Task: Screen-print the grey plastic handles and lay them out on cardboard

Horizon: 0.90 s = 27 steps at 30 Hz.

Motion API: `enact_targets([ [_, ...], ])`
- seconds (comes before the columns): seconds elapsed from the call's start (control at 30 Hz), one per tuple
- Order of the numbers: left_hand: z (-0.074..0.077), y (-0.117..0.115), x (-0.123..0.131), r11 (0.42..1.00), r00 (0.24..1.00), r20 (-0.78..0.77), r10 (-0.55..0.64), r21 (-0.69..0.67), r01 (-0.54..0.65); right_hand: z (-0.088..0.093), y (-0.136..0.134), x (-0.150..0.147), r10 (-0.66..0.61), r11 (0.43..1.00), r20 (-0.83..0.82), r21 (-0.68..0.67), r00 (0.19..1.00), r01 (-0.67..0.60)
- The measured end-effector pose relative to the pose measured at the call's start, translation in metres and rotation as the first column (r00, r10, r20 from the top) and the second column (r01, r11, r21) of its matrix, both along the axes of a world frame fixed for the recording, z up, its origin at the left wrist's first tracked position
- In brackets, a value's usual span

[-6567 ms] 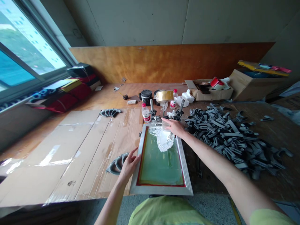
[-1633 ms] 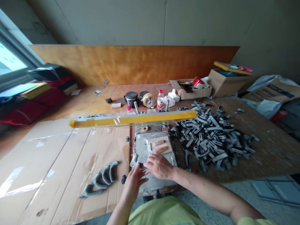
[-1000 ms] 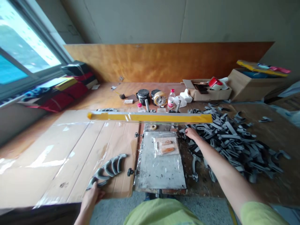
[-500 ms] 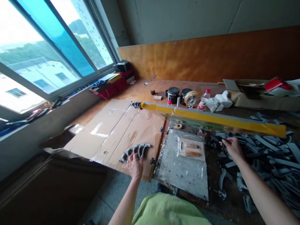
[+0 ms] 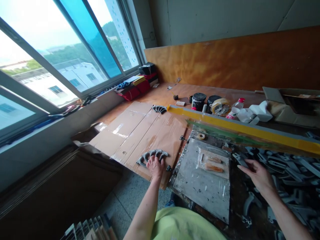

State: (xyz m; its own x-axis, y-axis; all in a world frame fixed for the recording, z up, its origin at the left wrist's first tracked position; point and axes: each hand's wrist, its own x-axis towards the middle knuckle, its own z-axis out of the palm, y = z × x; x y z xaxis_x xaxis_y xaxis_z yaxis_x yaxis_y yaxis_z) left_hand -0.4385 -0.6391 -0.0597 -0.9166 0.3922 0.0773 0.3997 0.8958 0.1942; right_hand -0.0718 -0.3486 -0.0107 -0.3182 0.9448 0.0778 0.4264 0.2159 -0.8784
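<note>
At 2 o'clock, my right hand [image 5: 260, 176] pinches a grey plastic part [image 5: 240, 160] beside the heap [image 5: 287, 166]; at 11, my left hand [image 5: 155, 167] lies over a curved grey row [image 5: 152, 153] on cardboard [image 5: 132, 131], grip unclear. Beyond, at 1, the red-capped bottle [image 5: 239, 104] has an unreadable label [image 5: 232, 113].

Left of the plate [image 5: 187, 176] lies cardboard [image 5: 120, 136]; right, a parts heap [image 5: 295, 171]; behind, a tape roll [image 5: 198, 136], then, farther back, probably tubs [image 5: 199, 101]; on the plate, a packet [image 5: 213, 167].

Grey parts [image 5: 158, 152], tan cardboard [image 5: 136, 133]
</note>
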Motion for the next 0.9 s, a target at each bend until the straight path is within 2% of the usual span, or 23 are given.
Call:
enact_targets([
  [0.07, -0.002, 0.002, 0.002, 0.998, 0.998, -0.007, 0.065, 0.016, -0.065, 0.005, -0.011, -0.015, 0.129, 0.989, 0.089, 0.061, 0.988, -0.135],
  [0.13, -0.003, 0.005, 0.005, 0.990, 0.990, -0.018, 0.137, 0.033, -0.136, 0.009, -0.023, -0.032, 0.245, 0.948, 0.139, 0.170, 0.959, -0.267],
  [0.23, -0.004, 0.006, 0.009, 0.965, 0.967, -0.016, 0.255, 0.058, -0.254, 0.010, -0.038, -0.057, 0.383, 0.849, 0.199, 0.310, 0.902, -0.429],
  [0.3, -0.004, 0.006, 0.008, 0.951, 0.952, 0.024, 0.304, 0.052, -0.305, 0.007, -0.044, -0.071, 0.429, 0.781, 0.254, 0.378, 0.867, -0.497],
  [0.47, 0.001, 0.004, -0.003, 0.979, 0.974, 0.108, 0.201, 0.000, -0.202, 0.000, -0.046, -0.091, 0.457, 0.647, 0.388, 0.472, 0.800, -0.598],
  [0.53, 0.003, 0.001, -0.006, 0.982, 0.978, 0.100, 0.185, 0.008, -0.186, 0.000, -0.047, -0.094, 0.453, 0.626, 0.412, 0.484, 0.790, -0.612],
  [0.63, 0.002, -0.006, -0.012, 0.990, 0.988, 0.079, 0.134, 0.025, -0.137, -0.003, -0.048, -0.096, 0.425, 0.629, 0.419, 0.501, 0.802, -0.595],
  [0.7, 0.000, -0.008, -0.027, 0.997, 0.997, 0.042, 0.066, 0.030, -0.067, -0.009, -0.048, -0.095, 0.389, 0.641, 0.408, 0.524, 0.826, -0.561],
  [0.77, 0.001, -0.003, -0.055, 0.999, 1.000, 0.001, -0.016, 0.033, 0.016, -0.016, -0.047, -0.095, 0.355, 0.643, 0.388, 0.558, 0.850, -0.524],
  [0.83, 0.006, 0.015, -0.097, 0.995, 0.996, -0.014, -0.088, 0.042, 0.089, -0.021, -0.046, -0.094, 0.330, 0.632, 0.362, 0.601, 0.872, -0.489],
  [0.9, 0.014, 0.043, -0.147, 0.987, 0.988, 0.001, -0.153, 0.047, 0.152, -0.022, -0.047, -0.094, 0.304, 0.638, 0.331, 0.626, 0.894, -0.449],
])
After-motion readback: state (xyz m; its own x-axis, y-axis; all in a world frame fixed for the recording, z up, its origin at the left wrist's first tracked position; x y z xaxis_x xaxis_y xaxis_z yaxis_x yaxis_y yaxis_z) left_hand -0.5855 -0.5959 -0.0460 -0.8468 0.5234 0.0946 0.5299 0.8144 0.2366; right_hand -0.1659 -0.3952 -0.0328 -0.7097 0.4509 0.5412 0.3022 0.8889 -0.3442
